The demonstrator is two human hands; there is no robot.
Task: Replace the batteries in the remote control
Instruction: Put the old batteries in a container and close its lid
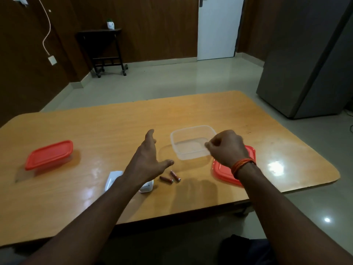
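Two red batteries (170,177) lie side by side on the wooden table (95,131), just right of a white remote control (113,179) that my left forearm partly hides. My left hand (147,159) hovers above them, fingers spread and empty. My right hand (227,147) has its fingers curled at the near right rim of a clear, empty plastic container (188,144); whether it grips the rim I cannot tell. A red lid (225,172) lies under my right wrist.
A second container with a red lid (50,154) stands at the left of the table. Beyond the table are a tiled floor, a dark side table (103,48), a white door and a grey cabinet (305,64) at the right.
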